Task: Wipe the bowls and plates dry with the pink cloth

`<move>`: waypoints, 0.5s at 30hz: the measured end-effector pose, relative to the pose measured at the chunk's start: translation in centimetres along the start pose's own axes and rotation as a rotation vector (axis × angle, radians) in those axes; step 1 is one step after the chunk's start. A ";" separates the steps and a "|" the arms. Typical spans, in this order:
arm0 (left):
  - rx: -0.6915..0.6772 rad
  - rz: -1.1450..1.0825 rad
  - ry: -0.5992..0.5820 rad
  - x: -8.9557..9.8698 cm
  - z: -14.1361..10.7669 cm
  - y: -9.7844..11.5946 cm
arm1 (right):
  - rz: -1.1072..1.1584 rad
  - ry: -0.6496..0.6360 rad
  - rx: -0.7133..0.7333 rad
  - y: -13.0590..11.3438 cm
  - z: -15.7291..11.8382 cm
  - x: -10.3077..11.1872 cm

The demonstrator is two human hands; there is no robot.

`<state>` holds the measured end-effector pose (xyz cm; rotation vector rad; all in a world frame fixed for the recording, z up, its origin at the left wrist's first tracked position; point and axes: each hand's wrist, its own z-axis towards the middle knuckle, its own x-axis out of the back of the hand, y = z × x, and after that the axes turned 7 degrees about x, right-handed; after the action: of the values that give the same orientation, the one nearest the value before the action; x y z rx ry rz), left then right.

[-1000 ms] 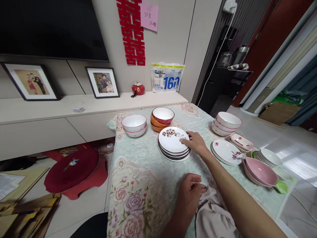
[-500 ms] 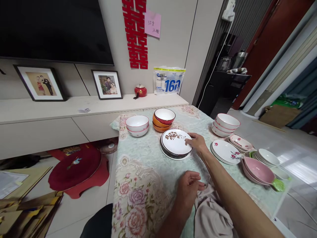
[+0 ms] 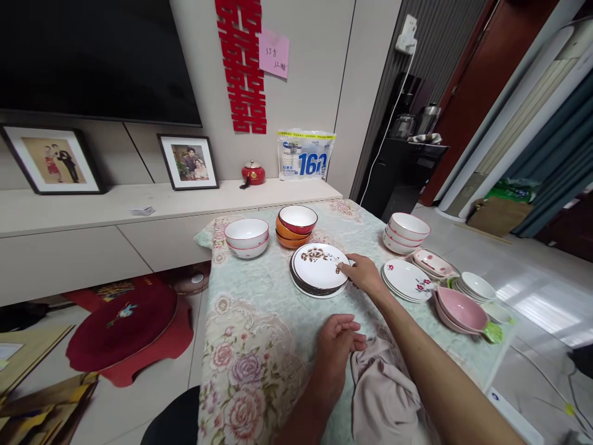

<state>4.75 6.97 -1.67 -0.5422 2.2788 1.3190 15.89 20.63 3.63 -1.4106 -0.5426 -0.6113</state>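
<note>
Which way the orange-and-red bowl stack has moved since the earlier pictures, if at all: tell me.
No: against the red jar on the shelf, the bowl stack keeps its place behind the plates.

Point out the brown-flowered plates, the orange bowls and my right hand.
Brown-flowered plates [image 3: 319,269]: head view, face of the top plate.
Orange bowls [image 3: 288,232]: head view, upper one's outer side.
Right hand [image 3: 364,272]: head view, back of the hand.

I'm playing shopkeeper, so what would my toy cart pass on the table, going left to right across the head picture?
White red-rimmed bowls → plates with brown flowers → the right hand → plates with pinkish-red flowers → pink bowls. Things overlapping these from side to side are left out.
</note>
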 end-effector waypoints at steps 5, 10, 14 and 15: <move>0.002 -0.039 -0.006 0.2 -0.3 0.4 | 0.136 0.033 -0.010 0.3 -1.4 -0.2; -0.021 -0.095 0.016 0.2 -0.6 1.2 | 0.310 0.123 -0.031 0.8 -2.9 -0.8; -0.038 -0.177 0.041 0.6 -0.9 1.7 | 0.446 0.180 -0.039 1.1 -3.7 -1.1; -0.029 -0.214 0.042 0.8 -0.9 1.8 | 0.471 0.192 -0.039 1.1 -3.9 -1.1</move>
<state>2.95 6.94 -0.40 -0.8070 2.1673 1.2472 15.83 16.85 1.74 -1.4340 -0.0381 -0.3709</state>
